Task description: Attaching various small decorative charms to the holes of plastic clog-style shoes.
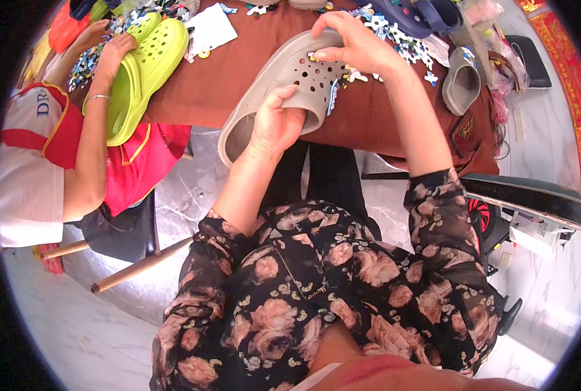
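A grey clog (274, 62) with round vent holes hangs tilted above the near edge of the cloth-covered table. My left hand (276, 124) is closed on it, thumb on the upper and fingers inside the foot opening. At the toe, my right hand (362, 49) curls its index finger near the clog's rim, while the thumb meets a small yellow-and-white shoe charm (312, 57) at the vent holes. How firmly that charm is seated I cannot tell. Blue-and-white charms (333, 98) show along the clog's right edge.
The brown tablecloth (196, 98) bears heaps of loose charms (401, 42), a white paper (211, 26) and navy clogs (401, 14). Another grey clog (462, 81) lies at the right. Left of me, a co-worker's hand (116, 55) touches lime-green clogs (157, 62). A black chair (124, 225) stands below.
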A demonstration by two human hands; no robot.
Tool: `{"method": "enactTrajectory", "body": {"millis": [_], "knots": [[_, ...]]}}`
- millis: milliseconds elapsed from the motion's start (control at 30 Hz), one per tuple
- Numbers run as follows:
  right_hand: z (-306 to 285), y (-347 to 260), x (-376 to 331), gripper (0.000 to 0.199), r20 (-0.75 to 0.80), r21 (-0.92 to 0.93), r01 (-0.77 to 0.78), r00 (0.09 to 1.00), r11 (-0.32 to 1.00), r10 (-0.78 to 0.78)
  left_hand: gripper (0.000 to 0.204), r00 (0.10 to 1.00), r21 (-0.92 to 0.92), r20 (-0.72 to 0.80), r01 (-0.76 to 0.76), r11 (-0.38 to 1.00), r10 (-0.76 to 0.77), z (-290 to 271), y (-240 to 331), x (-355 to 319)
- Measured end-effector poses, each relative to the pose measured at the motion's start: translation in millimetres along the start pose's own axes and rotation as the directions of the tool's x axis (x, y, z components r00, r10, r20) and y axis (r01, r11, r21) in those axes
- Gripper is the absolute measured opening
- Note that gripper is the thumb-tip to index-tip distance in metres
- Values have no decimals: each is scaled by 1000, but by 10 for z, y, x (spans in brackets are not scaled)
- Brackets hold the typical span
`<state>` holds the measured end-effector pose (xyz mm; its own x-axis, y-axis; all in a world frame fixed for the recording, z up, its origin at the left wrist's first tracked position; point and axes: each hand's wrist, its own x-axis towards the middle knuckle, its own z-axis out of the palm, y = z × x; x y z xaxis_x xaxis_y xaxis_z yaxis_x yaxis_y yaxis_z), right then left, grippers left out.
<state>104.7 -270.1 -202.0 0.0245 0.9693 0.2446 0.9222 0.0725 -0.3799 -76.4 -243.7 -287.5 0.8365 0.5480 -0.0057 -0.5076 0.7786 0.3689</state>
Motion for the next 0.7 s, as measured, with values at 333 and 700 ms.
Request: {"method": "enactTrajectory", "body": {"millis": [333, 700], "knots": [[92, 18, 117, 47, 131, 18, -7, 991, 1000, 5, 56, 1000, 2, -13, -12, 1000, 12, 3, 27, 11], [130, 101, 60, 29, 0, 451, -57, 998, 891, 63, 53, 999, -87, -45, 4, 996, -8, -6, 133, 24]]}}
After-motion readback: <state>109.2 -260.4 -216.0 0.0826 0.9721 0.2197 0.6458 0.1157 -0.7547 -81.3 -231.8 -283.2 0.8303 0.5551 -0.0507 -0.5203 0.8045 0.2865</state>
